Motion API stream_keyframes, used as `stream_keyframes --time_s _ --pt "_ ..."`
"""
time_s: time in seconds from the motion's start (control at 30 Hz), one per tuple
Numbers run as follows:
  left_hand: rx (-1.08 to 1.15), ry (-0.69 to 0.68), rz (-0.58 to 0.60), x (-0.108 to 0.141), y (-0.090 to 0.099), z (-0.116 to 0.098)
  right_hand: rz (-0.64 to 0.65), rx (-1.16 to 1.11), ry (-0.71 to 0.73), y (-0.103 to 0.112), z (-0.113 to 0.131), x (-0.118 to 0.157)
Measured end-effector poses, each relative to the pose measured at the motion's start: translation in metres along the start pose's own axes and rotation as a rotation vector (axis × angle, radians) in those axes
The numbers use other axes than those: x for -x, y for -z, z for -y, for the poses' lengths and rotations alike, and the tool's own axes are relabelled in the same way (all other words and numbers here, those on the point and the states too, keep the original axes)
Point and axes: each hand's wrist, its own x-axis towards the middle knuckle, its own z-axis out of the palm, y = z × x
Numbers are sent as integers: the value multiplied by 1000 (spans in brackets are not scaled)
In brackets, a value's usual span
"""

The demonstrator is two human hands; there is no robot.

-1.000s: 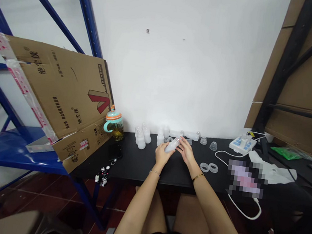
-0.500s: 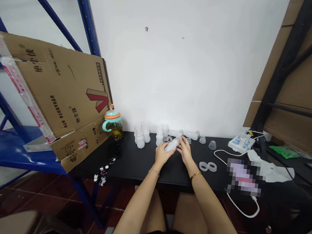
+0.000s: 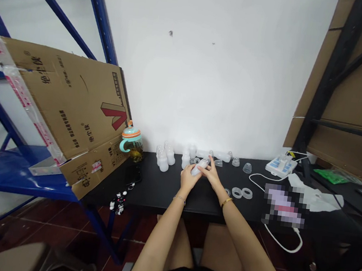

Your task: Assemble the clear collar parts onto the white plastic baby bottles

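Over the middle of the black table [image 3: 160,195], my left hand [image 3: 189,177] is wrapped round a white translucent bottle [image 3: 198,168], which lies tilted with its top toward the upper right. My right hand [image 3: 212,174] has its fingers on the same bottle at its upper end. Several similar white bottles [image 3: 163,161] stand to the left, and another group [image 3: 186,159] is just behind my left hand. Clear rings [image 3: 236,192] lie to the right of my right hand. Small clear domed caps [image 3: 247,168] stand along the back.
A teal-lidded jug [image 3: 136,149], a dark phone [image 3: 133,175] with a beaded charm, and a large cardboard box [image 3: 71,107] are on the left. A white power strip [image 3: 280,165], its cable and a white plastic bag [image 3: 313,195] are on the right.
My right hand has shifted slightly down and left along the bottle, its fingers now farther round it. A small ring beside my right wrist shows more. The view has moved a little.
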Motion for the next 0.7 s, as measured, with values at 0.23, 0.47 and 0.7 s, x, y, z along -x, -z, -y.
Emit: stream_keyframes --time_s 0.23,0.47,0.7 --pt "20 -20 -22 -1 -2 4 57 41 -75 1 -4 1" --pt "113 -43 -7 0 -4 3 48 37 -41 2 -1 1" --pt "163 -95 -24 1 -5 3 34 60 3 1 2 3"
